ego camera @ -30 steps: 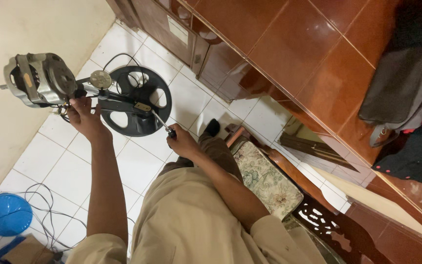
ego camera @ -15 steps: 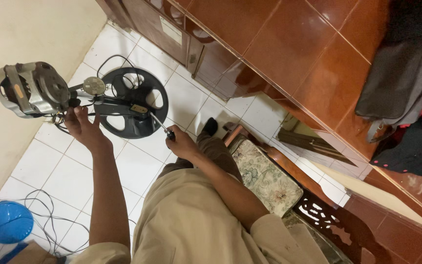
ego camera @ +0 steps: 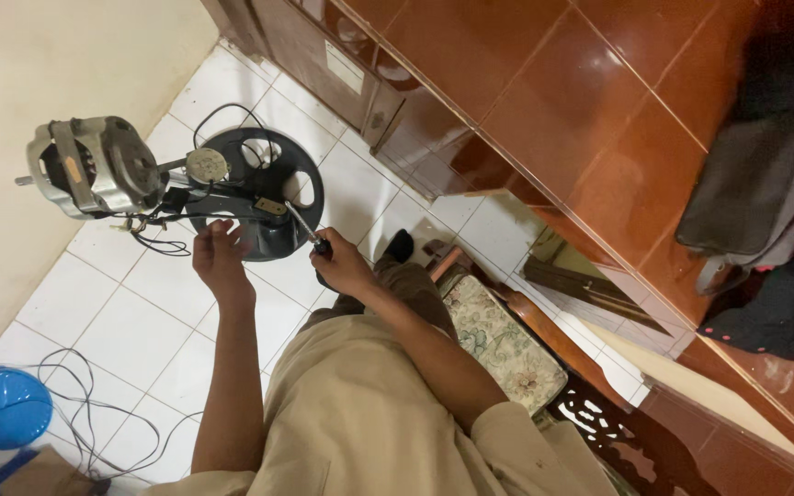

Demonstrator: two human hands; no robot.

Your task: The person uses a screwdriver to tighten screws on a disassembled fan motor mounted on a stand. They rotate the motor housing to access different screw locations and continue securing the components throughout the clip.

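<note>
Scene: A person in beige clothing, seen from a head-worn camera looking straight down, works on a dismantled fan over a white tiled floor.

Left hand: The left hand is raised with fingers loosely spread, its fingertips at the lower edge of the black round fan base — it steadies rather than clasps, and no full grip shows.

Right hand: The right hand is closed around the dark handle of a screwdriver, whose thin metal shaft angles up and to the left toward the middle of the base.

Fan motor: The silver fan motor, with its short shaft pointing toward the cream wall, sits at the left end of the assembly, joined to the base by a neck piece with a small round metal cap; loose black wires hang beneath it.

Position: The whole assembly is held up above the floor, in front of the person's knees, close to the wall.

Surroundings: A blue round lid lies at lower left among a tangle of thin cable. A floral cushioned wooden chair stands to the right — beyond it, a raised step of red-brown tiles and a grey bag.
</note>
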